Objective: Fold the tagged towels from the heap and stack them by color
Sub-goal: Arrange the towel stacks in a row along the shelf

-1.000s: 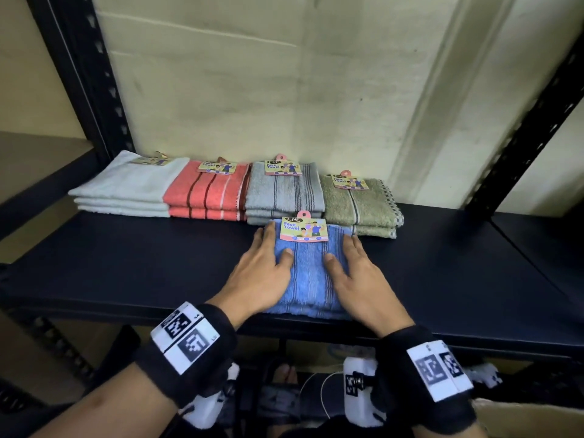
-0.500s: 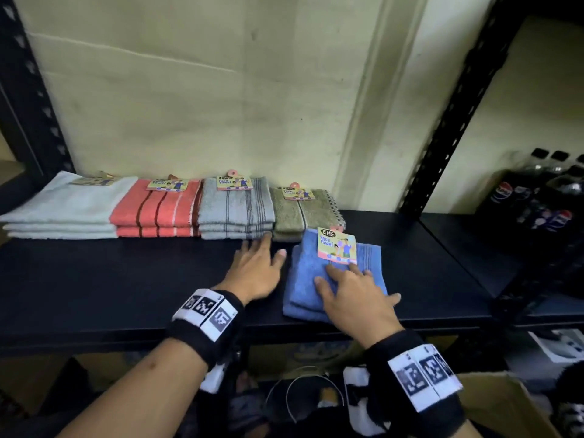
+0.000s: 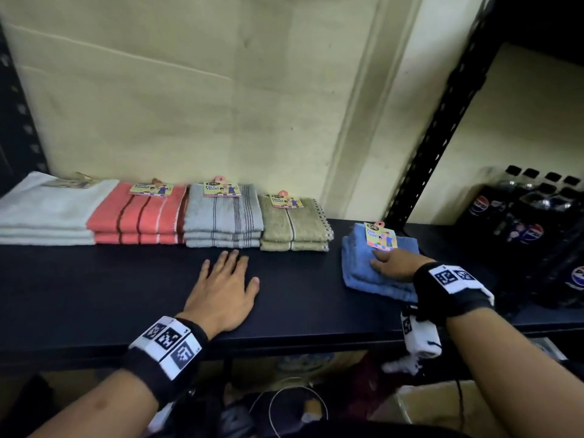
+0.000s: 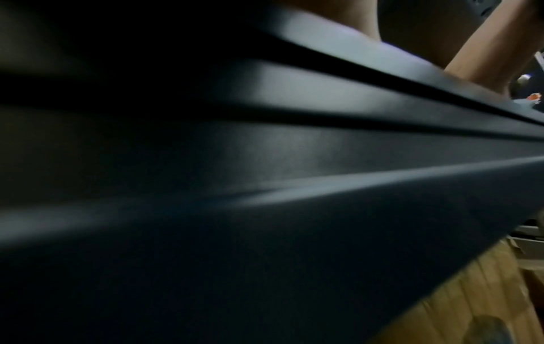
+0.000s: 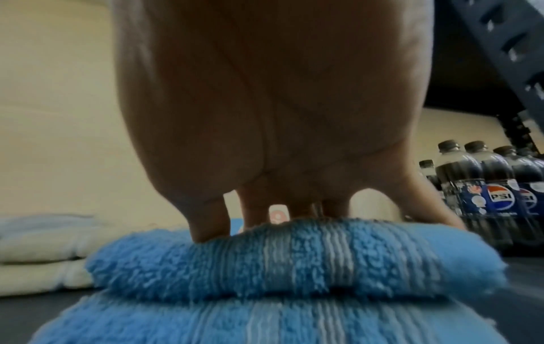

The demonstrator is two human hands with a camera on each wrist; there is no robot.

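A folded blue towel (image 3: pixel 363 263) with a yellow tag (image 3: pixel 380 236) lies at the right end of the black shelf (image 3: pixel 94 295), just right of the olive stack. My right hand (image 3: pixel 392 262) lies flat on top of it, fingers straight and pressing down; the right wrist view shows the fingers (image 5: pixel 209 223) resting on the blue towel (image 5: pixel 294 263). My left hand (image 3: pixel 226 282) lies flat and open on the bare shelf in front of the grey stack, holding nothing. The left wrist view shows only the dark shelf edge (image 4: pixel 294 186).
Along the wall stand four folded stacks: white (image 3: pixel 47 213), coral (image 3: pixel 142 216), grey (image 3: pixel 224 216) and olive (image 3: pixel 294 226). A black upright post (image 3: pixel 442 121) rises right of the blue towel. Cola bottles (image 3: pixel 531 216) fill the neighbouring shelf. Cables and a box lie below.
My right hand has slid the blue towel rightwards, from in front of the grey and olive stacks to the end of the row. My left hand let go of it and stayed on the shelf.
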